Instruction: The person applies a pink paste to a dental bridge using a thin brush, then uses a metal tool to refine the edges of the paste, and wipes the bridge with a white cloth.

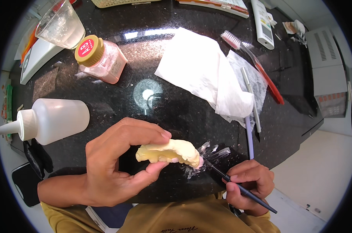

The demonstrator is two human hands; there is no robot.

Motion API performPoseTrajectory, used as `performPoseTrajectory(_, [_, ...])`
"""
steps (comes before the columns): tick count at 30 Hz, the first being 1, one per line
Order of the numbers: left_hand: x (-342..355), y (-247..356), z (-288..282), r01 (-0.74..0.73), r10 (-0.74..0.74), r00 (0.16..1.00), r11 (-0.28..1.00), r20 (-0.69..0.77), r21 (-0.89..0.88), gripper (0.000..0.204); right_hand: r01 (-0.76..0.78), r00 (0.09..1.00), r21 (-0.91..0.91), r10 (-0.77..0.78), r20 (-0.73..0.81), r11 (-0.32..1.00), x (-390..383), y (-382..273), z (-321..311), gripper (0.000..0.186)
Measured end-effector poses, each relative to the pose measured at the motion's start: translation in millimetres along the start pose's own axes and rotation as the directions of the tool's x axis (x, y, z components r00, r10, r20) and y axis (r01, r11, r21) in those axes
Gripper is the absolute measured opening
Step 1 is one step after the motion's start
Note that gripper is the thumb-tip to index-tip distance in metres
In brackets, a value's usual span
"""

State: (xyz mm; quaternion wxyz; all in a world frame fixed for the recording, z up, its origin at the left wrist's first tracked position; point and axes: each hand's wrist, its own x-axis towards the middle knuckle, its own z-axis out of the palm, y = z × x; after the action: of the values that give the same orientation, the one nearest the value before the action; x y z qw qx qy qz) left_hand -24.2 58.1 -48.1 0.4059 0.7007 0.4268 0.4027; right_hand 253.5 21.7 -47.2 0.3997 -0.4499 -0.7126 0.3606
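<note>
My left hand (117, 163) grips a cream-coloured dental model (166, 149) between thumb and fingers, with a small pink patch at its right end. My right hand (250, 186) holds a slim black brush-like tool (261, 202), whose tip is at or beside that pink end; whether they touch I cannot tell. Beneath them, a whitish translucent smear (218, 153) lies on the dark speckled worktop (129, 101).
A squeeze bottle (61, 120) lies at left; behind it stand a gold-lidded jar (110, 66) and a glass (61, 27). Rightward lie white wipes (187, 62), two pen-like tools (249, 138), a red toothbrush (269, 79) and a white remote (261, 23). A phone (24, 182) sits lower left.
</note>
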Motion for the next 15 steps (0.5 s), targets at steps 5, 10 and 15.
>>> performPoseTrajectory(5, [-0.8, -2.7, -1.1, -0.04, 0.039, 0.999, 0.999, 0.013, 0.022, 0.039, 0.041, 0.999, -0.022, -0.04, 0.025, 0.999, 0.3, 1.6, 0.7, 0.021])
performPoseTrajectory(10, [-1.1, -1.4, -1.0, -0.043, 0.043, 0.999, 0.999, 0.016, 0.031, 0.039, 0.034, 0.999, -0.034, -0.033, 0.028, 0.999, 1.5, -0.5, 2.8, 0.022])
performPoseTrajectory(15, [0.1, -0.5, 0.2, -0.029, 0.028, 0.999, 0.999, 0.017, 0.029, 0.038, 0.022, 0.999, -0.061, -0.02, 0.034, 0.998, 2.5, -1.5, 2.4, 0.021])
